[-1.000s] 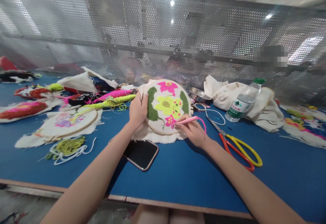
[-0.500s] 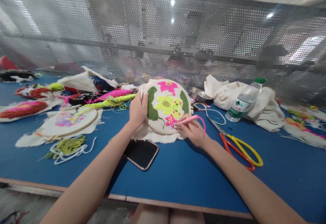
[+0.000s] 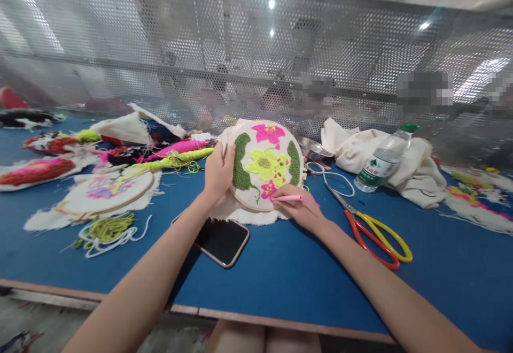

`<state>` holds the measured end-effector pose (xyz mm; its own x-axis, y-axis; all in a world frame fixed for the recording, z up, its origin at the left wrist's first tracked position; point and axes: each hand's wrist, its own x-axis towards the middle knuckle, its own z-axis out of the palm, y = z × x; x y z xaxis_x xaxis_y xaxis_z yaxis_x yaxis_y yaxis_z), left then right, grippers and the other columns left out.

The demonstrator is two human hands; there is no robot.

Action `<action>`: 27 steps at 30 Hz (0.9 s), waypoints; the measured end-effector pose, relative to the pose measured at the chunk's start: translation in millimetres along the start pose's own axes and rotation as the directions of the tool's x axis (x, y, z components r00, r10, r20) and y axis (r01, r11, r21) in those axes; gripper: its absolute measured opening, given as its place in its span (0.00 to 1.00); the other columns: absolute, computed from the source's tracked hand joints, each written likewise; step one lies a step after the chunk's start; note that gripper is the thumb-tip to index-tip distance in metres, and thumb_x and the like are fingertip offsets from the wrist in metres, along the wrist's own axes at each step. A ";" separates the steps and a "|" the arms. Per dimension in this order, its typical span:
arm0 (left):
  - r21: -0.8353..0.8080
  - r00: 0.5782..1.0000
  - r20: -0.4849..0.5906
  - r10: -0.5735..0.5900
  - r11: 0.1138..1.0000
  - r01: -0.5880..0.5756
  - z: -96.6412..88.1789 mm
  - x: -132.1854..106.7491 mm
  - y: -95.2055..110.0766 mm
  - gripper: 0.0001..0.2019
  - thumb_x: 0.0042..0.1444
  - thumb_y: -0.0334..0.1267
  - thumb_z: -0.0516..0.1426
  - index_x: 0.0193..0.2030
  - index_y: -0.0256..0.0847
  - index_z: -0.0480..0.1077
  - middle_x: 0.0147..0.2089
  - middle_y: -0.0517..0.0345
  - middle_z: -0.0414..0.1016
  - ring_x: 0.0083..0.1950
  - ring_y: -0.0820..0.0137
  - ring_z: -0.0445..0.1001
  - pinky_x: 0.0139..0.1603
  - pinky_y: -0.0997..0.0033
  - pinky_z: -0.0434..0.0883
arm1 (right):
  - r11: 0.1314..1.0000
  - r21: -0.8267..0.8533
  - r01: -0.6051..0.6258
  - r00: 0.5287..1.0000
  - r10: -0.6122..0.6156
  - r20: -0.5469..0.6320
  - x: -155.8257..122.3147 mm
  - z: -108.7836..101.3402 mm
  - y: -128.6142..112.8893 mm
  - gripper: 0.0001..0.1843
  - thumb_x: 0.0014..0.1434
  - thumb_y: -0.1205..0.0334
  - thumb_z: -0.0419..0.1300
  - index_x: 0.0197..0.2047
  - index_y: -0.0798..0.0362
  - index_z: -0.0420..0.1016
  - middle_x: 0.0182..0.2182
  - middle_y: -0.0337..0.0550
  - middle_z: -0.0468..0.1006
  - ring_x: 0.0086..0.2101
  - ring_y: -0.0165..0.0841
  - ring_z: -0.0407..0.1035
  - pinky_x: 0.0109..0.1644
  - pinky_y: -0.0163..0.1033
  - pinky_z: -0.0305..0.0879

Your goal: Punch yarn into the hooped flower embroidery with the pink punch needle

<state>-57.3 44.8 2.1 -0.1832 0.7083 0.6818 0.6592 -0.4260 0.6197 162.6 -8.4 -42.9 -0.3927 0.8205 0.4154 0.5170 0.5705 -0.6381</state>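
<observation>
Firstly, phone [image 3: 223, 242]: on the tabletop [image 3: 280, 289], partly behind your left forearm [image 3: 152, 278]. Scissors [image 3: 351, 216]: beside your right forearm [image 3: 377, 283]; a wide sweep could knock them. Pink tool [image 3: 289, 198]: pinched in your right hand [image 3: 300, 207], tip by the lower pink flower [image 3: 266, 189]; a jolt might spoil it. Hoop [image 3: 260, 155]: tilted before you, left rim gripped in your left hand [image 3: 218, 176]; a loosened grip could let it swing. Bottle [image 3: 379, 166]: standing capped beyond the scissors; a bump could topple it.
</observation>
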 end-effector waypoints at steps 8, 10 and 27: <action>0.018 1.000 -0.020 0.015 1.000 -0.014 -1.5 0.8 -0.4 0.16 0.62 0.41 0.48 0.24 0.44 0.48 0.21 0.65 0.52 0.25 0.71 0.56 0.28 0.69 0.54 | 0.994 0.035 -0.104 0.993 0.105 -0.045 -2.2 -5.3 -6.1 0.11 0.63 0.56 0.51 0.37 0.51 0.70 0.35 0.41 0.75 0.36 0.34 0.71 0.42 0.39 0.64; 0.027 1.000 -0.021 0.012 1.000 -0.011 -1.2 1.4 -1.4 0.16 0.62 0.41 0.48 0.24 0.44 0.48 0.21 0.65 0.53 0.25 0.71 0.56 0.28 0.69 0.54 | 0.993 0.049 -0.104 0.993 0.106 -0.047 -2.0 -4.9 -4.7 0.11 0.63 0.55 0.51 0.37 0.52 0.70 0.36 0.42 0.75 0.37 0.35 0.71 0.42 0.39 0.65; 0.028 1.000 -0.021 0.014 1.000 -0.014 -0.2 2.3 -4.8 0.17 0.61 0.42 0.48 0.24 0.44 0.47 0.21 0.64 0.54 0.23 0.72 0.56 0.27 0.69 0.54 | 0.995 0.035 -0.096 0.993 0.098 -0.061 -3.3 -3.9 -6.6 0.10 0.63 0.55 0.50 0.37 0.51 0.68 0.36 0.43 0.75 0.37 0.36 0.71 0.42 0.40 0.65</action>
<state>-61.0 48.3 0.8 -0.1888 0.6903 0.6984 0.6819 -0.4197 0.5991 163.4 -14.7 -37.6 -0.2928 0.8732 0.3897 0.5251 0.4874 -0.6976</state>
